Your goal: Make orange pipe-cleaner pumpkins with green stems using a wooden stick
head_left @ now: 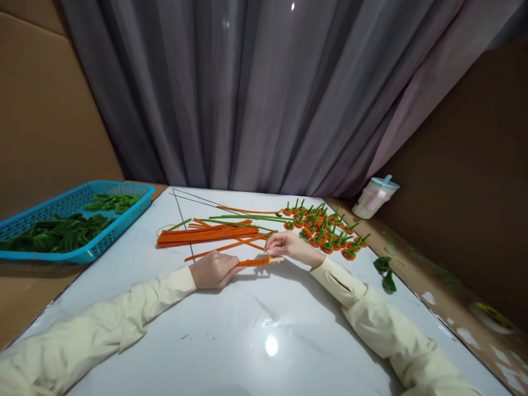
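An orange fuzzy stem (pixel 254 263) is coiled around a thin pale stick (pixel 277 259) that lies level above the white table. My left hand (pixel 216 269) is closed around the left end of this coil. At the coil's right end my right hand (pixel 289 247) pinches the orange strand with thumb and fingers, just above the stick's bare tip. Behind my hands lies a bundle of straight orange stems (pixel 206 236), with green stems (pixel 247 217) beyond it. Several small orange pieces with green stalks (pixel 325 225) stand at the back right.
A blue basket (pixel 93 253) with green looped pieces is at the left. Two dark green pieces (pixel 385 273) lie near the right edge. A lidded cup (pixel 374 198) stands at the back right, and a grey curtain (pixel 247 99) hangs behind the table (pixel 231 346).
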`<state>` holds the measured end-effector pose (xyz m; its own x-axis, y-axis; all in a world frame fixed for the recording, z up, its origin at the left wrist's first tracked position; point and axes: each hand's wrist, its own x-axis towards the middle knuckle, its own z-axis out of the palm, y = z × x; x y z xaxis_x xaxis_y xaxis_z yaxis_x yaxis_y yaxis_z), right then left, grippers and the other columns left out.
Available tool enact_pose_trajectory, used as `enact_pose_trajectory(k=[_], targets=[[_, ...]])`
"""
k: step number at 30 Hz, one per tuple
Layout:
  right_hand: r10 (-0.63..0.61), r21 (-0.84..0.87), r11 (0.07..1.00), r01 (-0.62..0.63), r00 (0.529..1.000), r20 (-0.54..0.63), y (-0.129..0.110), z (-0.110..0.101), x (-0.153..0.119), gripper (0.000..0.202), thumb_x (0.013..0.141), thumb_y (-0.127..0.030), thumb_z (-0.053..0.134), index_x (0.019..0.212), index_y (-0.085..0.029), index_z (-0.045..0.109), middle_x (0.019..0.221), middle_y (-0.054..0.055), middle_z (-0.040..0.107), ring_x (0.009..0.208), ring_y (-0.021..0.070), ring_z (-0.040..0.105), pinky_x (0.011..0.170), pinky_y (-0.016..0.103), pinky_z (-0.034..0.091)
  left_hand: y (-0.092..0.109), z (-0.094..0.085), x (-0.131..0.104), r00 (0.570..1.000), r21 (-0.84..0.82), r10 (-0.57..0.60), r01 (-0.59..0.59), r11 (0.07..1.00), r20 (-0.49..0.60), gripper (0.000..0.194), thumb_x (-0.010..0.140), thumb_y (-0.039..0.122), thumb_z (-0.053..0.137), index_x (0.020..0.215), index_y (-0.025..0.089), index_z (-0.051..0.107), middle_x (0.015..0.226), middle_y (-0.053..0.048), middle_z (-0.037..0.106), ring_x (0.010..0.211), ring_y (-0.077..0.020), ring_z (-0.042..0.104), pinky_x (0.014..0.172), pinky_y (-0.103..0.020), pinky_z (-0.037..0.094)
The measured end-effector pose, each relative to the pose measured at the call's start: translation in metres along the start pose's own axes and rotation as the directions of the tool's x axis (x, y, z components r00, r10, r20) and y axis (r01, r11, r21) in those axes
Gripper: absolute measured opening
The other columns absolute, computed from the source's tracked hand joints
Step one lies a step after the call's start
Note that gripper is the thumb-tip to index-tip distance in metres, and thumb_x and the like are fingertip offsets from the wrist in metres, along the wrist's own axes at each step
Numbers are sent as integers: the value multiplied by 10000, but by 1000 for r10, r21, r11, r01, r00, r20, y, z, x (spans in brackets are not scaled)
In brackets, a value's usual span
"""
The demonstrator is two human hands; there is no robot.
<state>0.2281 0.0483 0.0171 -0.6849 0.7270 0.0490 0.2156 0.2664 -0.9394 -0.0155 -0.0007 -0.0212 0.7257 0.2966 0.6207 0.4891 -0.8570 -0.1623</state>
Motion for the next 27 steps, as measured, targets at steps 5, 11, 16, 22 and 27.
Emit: enact_pose_trajectory(k=[5,11,16,22,27], targets=[[9,185,983,16,991,-135,17,20,6,353,670,-484,677,719,-158,550,509,-25,558,404,80,466,450,236,436,1,1,1,992,122,-77,89,989,-99,350,948,222,325,612,184,415,450,35,462,382,-102,437,406,-261,274],[-30,184,979,89,953,-301,26,33,7,306,749,-456,611,803,-164,537,631,6,604,436,82,484,508,275,483,1,3,2,975,180,-194,212,961,-110,342,948,238,333,628,175,436,443,30,471,374,-99,455,400,-255,254],[-78,-27,997,73,929,-363,27,46,5,289,843,-435,498,860,-149,536,659,33,623,470,121,558,533,300,504,-2,8,1,957,222,-283,291,931,-67,322,950,244,326,675,163,472,422,28,477,348,-107,451,383,-253,218],[-209,-510,860,-7,908,-364,20,49,-4,193,888,-208,396,744,-168,518,646,46,603,546,155,557,553,288,446,-1,10,-1,958,218,-288,282,934,-5,324,946,247,321,693,150,499,455,3,526,385,-129,508,390,-241,257],[-330,-838,545,-37,909,-255,14,48,-11,140,819,-55,429,835,-143,537,814,120,602,742,234,532,633,337,418,1,9,-1,954,213,-298,286,934,26,333,945,256,326,690,150,514,464,-2,544,395,-130,522,397,-232,281]])
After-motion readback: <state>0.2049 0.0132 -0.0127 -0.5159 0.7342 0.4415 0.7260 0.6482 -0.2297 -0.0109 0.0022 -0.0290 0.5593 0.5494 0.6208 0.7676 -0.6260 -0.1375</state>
